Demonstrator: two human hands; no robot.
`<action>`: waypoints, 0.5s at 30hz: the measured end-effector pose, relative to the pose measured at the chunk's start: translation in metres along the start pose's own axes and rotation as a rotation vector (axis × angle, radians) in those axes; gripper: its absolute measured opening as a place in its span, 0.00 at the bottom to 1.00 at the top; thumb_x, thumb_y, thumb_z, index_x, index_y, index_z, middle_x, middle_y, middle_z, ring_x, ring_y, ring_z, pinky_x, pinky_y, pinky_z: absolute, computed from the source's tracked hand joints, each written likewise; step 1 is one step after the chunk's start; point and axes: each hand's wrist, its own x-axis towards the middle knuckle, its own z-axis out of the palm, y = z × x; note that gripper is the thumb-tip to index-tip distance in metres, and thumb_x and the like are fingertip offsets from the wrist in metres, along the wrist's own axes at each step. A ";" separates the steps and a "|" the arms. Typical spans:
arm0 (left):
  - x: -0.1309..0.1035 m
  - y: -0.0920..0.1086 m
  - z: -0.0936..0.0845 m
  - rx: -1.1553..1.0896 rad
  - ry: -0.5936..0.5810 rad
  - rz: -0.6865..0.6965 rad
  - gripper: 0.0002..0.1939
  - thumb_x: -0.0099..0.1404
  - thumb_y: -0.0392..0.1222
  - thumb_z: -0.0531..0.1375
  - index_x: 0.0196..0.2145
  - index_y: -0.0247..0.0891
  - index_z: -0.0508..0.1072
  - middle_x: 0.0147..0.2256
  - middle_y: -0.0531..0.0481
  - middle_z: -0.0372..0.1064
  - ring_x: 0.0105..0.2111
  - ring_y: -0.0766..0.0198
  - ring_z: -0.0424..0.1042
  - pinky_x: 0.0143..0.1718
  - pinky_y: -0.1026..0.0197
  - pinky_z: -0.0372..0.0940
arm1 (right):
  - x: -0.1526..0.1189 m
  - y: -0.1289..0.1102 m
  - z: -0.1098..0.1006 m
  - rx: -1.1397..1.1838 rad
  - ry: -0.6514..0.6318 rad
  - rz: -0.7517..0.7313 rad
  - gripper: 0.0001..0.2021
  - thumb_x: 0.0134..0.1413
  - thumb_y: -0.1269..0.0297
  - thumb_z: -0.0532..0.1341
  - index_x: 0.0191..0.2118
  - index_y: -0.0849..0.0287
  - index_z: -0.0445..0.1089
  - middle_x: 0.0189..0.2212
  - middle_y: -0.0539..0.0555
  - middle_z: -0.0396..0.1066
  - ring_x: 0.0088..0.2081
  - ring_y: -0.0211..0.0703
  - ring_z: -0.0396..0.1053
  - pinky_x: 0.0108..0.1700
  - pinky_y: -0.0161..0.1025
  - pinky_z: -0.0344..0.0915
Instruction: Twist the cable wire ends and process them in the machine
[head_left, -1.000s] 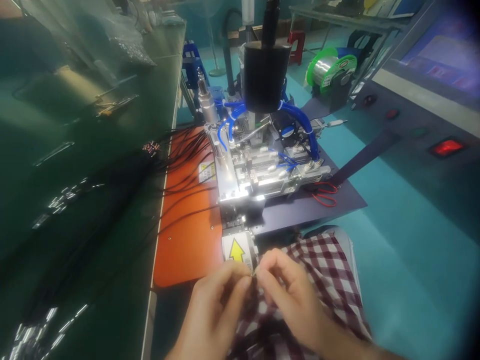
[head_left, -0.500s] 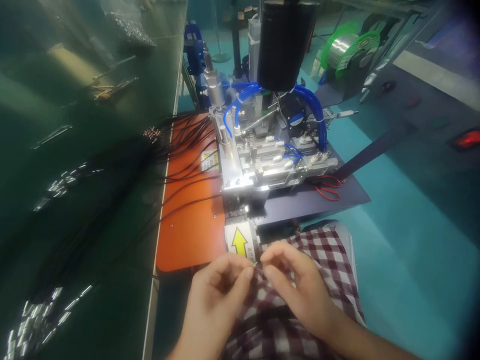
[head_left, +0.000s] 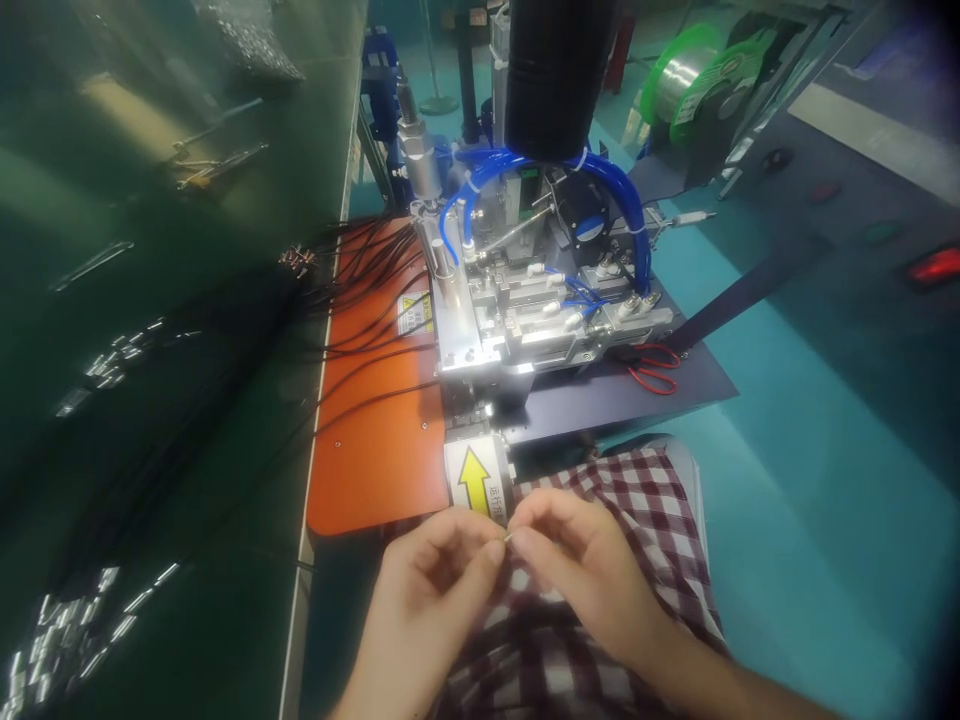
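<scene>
My left hand point(head_left: 439, 590) is closed in a pinch, thumb against forefinger, on a thin, pale, wire-like piece point(head_left: 508, 537). Only a short tip of it shows; its exact kind is too small to make out. From the other side, my right hand point(head_left: 592, 575) brings thumb and forefinger together at that tip, and its fingers nearly touch the left ones. Both hands are over a checked cloth garment point(head_left: 630, 510) on the lap. Just beyond them is a white machine part with a yellow arrow point(head_left: 474, 480).
Ahead stands a metal machine point(head_left: 517, 330) with blue air hoses point(head_left: 637, 220). Black cables point(head_left: 367, 340) cross its orange plate point(head_left: 367, 460). On the dark green bench point(head_left: 225, 580) at left lie cable bundles with shiny ends point(head_left: 67, 630). A green-flanged wire spool point(head_left: 682, 85) is at back right.
My right thumb and forefinger have moved left and closed at the pale tip beside my left fingers. The left hand keeps its pinch. The view has shifted slightly.
</scene>
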 end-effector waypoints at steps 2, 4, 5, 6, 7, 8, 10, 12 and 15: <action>0.001 0.000 0.001 -0.035 0.001 -0.032 0.13 0.59 0.49 0.62 0.29 0.35 0.74 0.24 0.52 0.67 0.23 0.70 0.62 0.24 0.70 0.58 | -0.001 0.001 0.001 0.029 -0.006 0.050 0.05 0.54 0.66 0.59 0.28 0.60 0.66 0.20 0.44 0.60 0.20 0.31 0.56 0.21 0.29 0.55; 0.001 0.000 0.001 -0.065 0.008 -0.060 0.14 0.59 0.51 0.62 0.28 0.35 0.73 0.22 0.54 0.64 0.20 0.72 0.57 0.21 0.71 0.54 | -0.003 0.002 0.002 0.027 0.003 0.072 0.06 0.54 0.66 0.59 0.28 0.60 0.66 0.19 0.44 0.59 0.20 0.30 0.56 0.21 0.28 0.55; 0.001 0.000 0.001 -0.081 0.010 -0.070 0.15 0.59 0.51 0.62 0.28 0.35 0.73 0.21 0.55 0.63 0.19 0.73 0.55 0.20 0.71 0.52 | -0.004 0.003 0.003 0.025 0.011 0.074 0.06 0.54 0.66 0.59 0.28 0.59 0.66 0.20 0.44 0.59 0.20 0.30 0.57 0.21 0.28 0.56; 0.001 -0.001 0.001 -0.097 0.010 -0.078 0.15 0.59 0.52 0.63 0.28 0.35 0.73 0.20 0.55 0.61 0.18 0.74 0.53 0.19 0.72 0.50 | -0.005 0.004 0.003 0.024 0.021 0.073 0.06 0.55 0.66 0.59 0.28 0.59 0.66 0.20 0.44 0.60 0.20 0.30 0.57 0.21 0.28 0.56; 0.001 -0.001 0.001 -0.111 0.009 -0.083 0.15 0.58 0.52 0.63 0.27 0.35 0.72 0.19 0.56 0.61 0.18 0.75 0.52 0.19 0.72 0.49 | -0.005 0.005 0.004 0.025 0.027 0.071 0.06 0.55 0.66 0.59 0.28 0.59 0.66 0.20 0.44 0.60 0.20 0.30 0.57 0.21 0.28 0.56; 0.001 -0.001 0.001 -0.121 0.012 -0.085 0.16 0.58 0.52 0.63 0.27 0.35 0.72 0.19 0.56 0.60 0.18 0.75 0.51 0.18 0.72 0.49 | -0.006 0.005 0.005 0.026 0.033 0.069 0.06 0.55 0.66 0.59 0.28 0.59 0.67 0.20 0.44 0.60 0.21 0.30 0.57 0.21 0.28 0.57; 0.000 -0.002 0.002 -0.122 0.017 -0.088 0.16 0.58 0.52 0.63 0.27 0.35 0.72 0.19 0.56 0.60 0.17 0.75 0.51 0.18 0.72 0.48 | -0.006 0.006 0.006 0.019 0.042 0.058 0.05 0.55 0.66 0.59 0.28 0.59 0.67 0.20 0.44 0.60 0.21 0.30 0.57 0.22 0.28 0.57; -0.001 -0.002 0.002 -0.110 0.025 -0.081 0.15 0.58 0.52 0.63 0.27 0.35 0.72 0.20 0.55 0.62 0.18 0.74 0.54 0.19 0.71 0.51 | -0.006 0.005 0.006 0.006 0.048 0.032 0.05 0.54 0.67 0.59 0.28 0.59 0.67 0.20 0.44 0.60 0.21 0.31 0.57 0.23 0.29 0.57; -0.003 -0.001 0.003 -0.090 0.025 -0.051 0.14 0.58 0.50 0.63 0.27 0.35 0.73 0.23 0.52 0.66 0.22 0.71 0.60 0.23 0.70 0.57 | -0.006 0.002 0.005 -0.009 0.051 -0.021 0.03 0.53 0.69 0.59 0.29 0.59 0.67 0.20 0.45 0.61 0.22 0.32 0.58 0.24 0.30 0.57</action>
